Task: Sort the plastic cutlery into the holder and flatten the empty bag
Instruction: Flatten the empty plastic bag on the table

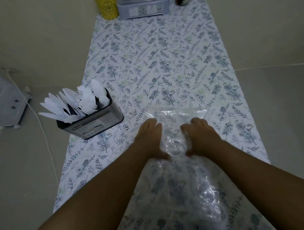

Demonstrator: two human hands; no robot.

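Clear plastic bag [178,168] lies on the worktop [162,61] w/ floral cloth, near edge centre-right, running from the near edge out past the hands. Left hand [151,138] & right hand [200,136] both rest palm-down on the bag, fingers fairly straight, thumbs angled in toward each other, gripping nothing. Holder [93,121] stands at left edge, left of the bag & apart from it, full of white cutlery [76,103]; yellow cup [106,6] & grey box [143,7] at far end.

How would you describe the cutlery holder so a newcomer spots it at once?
Look at the long floral tablecloth. On its left edge stands a black rectangular metal holder, left of the clear plastic bag. Only it bristles with white plastic cutlery.
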